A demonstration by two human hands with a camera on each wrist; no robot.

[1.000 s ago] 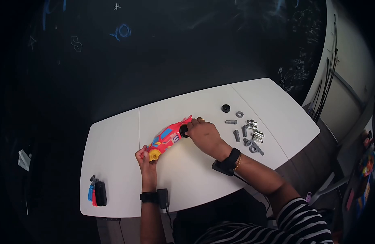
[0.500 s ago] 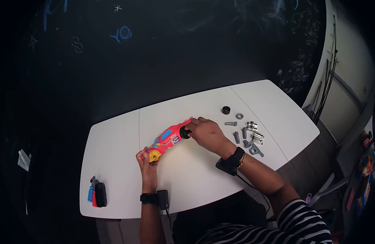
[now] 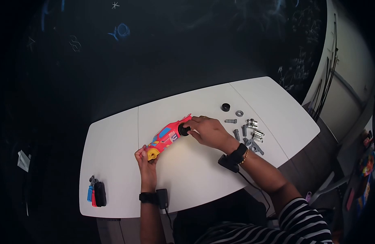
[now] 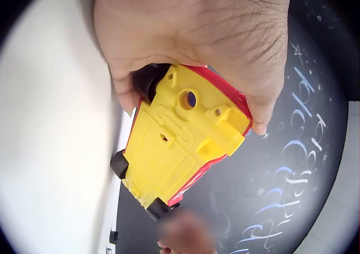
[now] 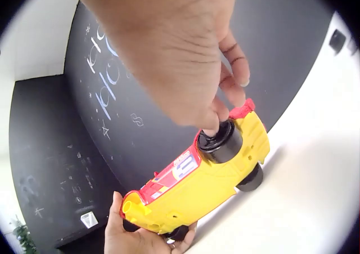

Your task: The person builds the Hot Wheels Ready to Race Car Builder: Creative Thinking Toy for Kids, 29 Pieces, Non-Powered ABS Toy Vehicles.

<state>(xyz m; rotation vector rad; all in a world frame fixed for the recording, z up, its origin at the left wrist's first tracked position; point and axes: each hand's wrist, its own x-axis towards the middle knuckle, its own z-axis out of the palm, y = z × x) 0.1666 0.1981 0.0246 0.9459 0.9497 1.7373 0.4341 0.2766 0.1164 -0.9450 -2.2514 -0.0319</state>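
Observation:
A red toy car (image 3: 165,137) with a blue window and a yellow underside (image 4: 160,147) is held tilted above the white table. My left hand (image 3: 147,164) grips one end of it, beside a yellow wheel mount (image 3: 153,154) with no wheel on it. At the other end, my right hand (image 3: 212,132) pinches the middle of a black wheel (image 5: 228,148) set against the car's side. The fingers cover part of the hub. More black wheels show on the car's far side, including one wheel (image 5: 251,178) close to the table.
To the right on the table (image 3: 203,168) lie a loose black wheel (image 3: 225,107), a grey ring (image 3: 239,113), several grey bolts (image 3: 231,121), shiny silver parts (image 3: 257,136) and a grey wrench-like piece (image 3: 255,147). Blue-handled (image 3: 90,193) and black (image 3: 99,194) tools sit at left.
My right hand has turned at the wrist and its fingers have shifted on the black wheel, with the forearm slightly further right. The left hand keeps its grip on the car.

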